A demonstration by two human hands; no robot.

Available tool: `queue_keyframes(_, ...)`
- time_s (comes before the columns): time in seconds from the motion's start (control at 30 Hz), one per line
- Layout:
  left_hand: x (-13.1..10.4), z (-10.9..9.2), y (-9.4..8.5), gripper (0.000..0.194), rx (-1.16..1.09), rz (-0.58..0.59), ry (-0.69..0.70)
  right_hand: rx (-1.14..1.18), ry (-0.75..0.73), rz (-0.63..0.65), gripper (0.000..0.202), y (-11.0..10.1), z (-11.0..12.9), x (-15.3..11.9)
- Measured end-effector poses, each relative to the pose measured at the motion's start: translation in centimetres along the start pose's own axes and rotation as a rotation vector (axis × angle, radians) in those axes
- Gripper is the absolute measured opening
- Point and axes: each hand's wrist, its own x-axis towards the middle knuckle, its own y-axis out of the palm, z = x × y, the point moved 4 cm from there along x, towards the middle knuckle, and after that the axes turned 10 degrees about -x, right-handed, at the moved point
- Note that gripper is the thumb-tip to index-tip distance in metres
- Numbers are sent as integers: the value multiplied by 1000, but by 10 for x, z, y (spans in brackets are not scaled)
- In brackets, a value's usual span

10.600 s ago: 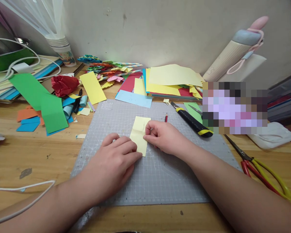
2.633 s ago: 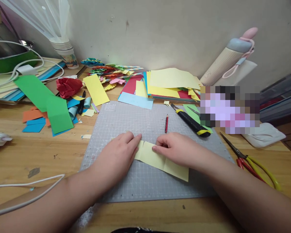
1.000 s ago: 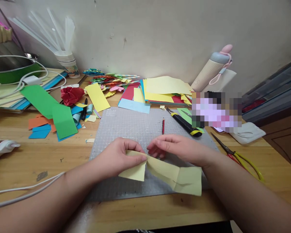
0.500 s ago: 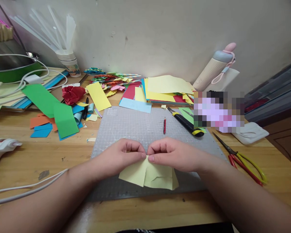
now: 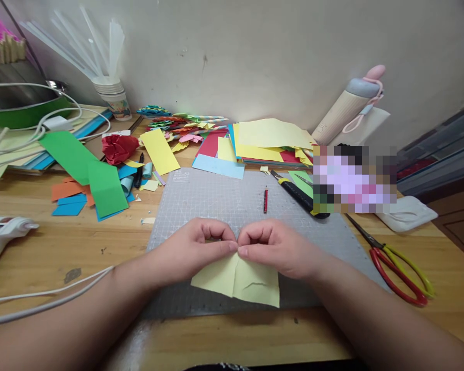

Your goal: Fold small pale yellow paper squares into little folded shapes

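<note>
A pale yellow sheet of paper (image 5: 251,281) hangs from my fingertips over the grey cutting mat (image 5: 209,206). A crease runs down its middle, and a small tear or fold mark shows on its right half. My left hand (image 5: 206,242) pinches the top edge between thumb and curled fingers. Close beside it, thumb tips almost touching, my right hand (image 5: 268,245) pinches the same edge. Beyond my hands a short red pencil (image 5: 265,201) lies on the mat. The paper's upper part is hidden behind my hands.
Scissors (image 5: 398,273) with red and yellow handles lie at the right, near a black-and-yellow utility knife (image 5: 299,195). Green paper strips (image 5: 107,188) and scraps lie left. A glue gun (image 5: 10,232) and white cable (image 5: 50,304) are at far left. Coloured paper (image 5: 270,134) is stacked behind.
The paper's right side has swung so that its lower right edge now lies flatter, with the flap behind it out of sight. Both hands keep their pinch. The view has shifted slightly.
</note>
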Motion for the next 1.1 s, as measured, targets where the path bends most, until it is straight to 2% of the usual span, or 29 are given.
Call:
queue_keyframes(0.13, 3, 3, -2, 23, 32, 2, -6, 64, 25, 16, 17, 1, -5, 1)
queue_keyframes(0.23, 6, 3, -6, 27, 76, -61, -14, 121, 48, 23, 21, -3, -10, -1)
queue_keyframes(0.37, 9, -1, -13, 29, 164, -185, 30, 123, 72, -67, 25, -16, -16, -4)
queue_keyframes(0.5, 10, -4, -20, 32, 122, -278, 122, 107, 52, -189, 22, -27, -19, -5)
queue_keyframes(0.6, 11, -5, -23, 35, 118, -340, 189, 107, 42, -216, 21, -29, -20, -4)
queue_keyframes(1.1, 8, -8, -22, 31, 160, -402, 210, 143, 93, -205, 24, -26, -22, -5)
